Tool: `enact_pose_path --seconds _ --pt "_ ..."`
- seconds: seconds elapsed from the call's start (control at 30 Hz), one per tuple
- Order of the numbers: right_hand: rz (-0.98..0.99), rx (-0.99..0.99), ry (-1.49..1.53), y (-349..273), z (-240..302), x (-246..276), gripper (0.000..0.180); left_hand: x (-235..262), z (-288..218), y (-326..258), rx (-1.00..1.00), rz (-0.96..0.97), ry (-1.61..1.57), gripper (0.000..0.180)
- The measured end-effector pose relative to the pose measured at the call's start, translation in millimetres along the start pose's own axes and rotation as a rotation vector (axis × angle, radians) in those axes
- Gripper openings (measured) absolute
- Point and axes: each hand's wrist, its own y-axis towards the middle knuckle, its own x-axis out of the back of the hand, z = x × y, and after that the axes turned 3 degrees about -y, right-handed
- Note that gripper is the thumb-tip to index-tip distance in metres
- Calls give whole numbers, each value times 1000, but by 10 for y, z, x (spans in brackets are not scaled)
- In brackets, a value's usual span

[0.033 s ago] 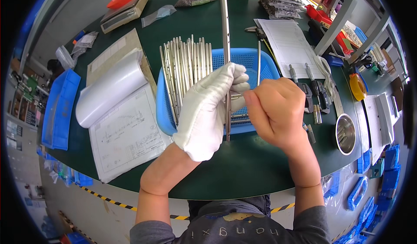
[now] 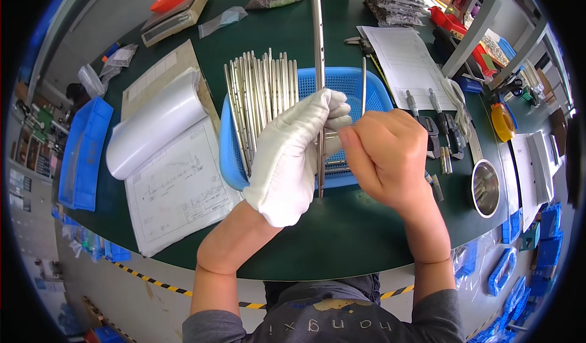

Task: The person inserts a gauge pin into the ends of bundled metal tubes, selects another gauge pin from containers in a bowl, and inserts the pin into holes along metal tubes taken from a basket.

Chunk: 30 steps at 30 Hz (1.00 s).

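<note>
Metal strip, long and holed, stands upright above the blue basket, clasped by the gloved left hand while the bare right hand pinches its middle, seemingly checking it.

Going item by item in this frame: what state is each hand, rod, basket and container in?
left hand: gloved, gripping the long metal rod
right hand: bare, fingers pinched at the rod
long metal rod: held upright
blue basket: holds a row of rods
metal bowl: upright
booklet: open, pages rolled back
</note>
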Motion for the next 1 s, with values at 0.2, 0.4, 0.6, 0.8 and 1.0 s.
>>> enact_pose_path --seconds 0.2,0.4,0.6,0.8,1.0 --pt "5 49 -65 -15 -22 -103 19 2 42 -6 -18 -16 13 21" --pt "-52 86 52 -60 -22 -48 14 -30 -74 -106 -161 -15 300 18" --pt "156 107 157 -421 232 1 16 199 -76 -395 50 -29 618 16" --pt "71 -14 252 -969 357 -140 17 467 253 -676 67 -13 532 9" --pt "24 -115 243 -1250 483 -75 19 670 516 -831 108 -16 450 9"
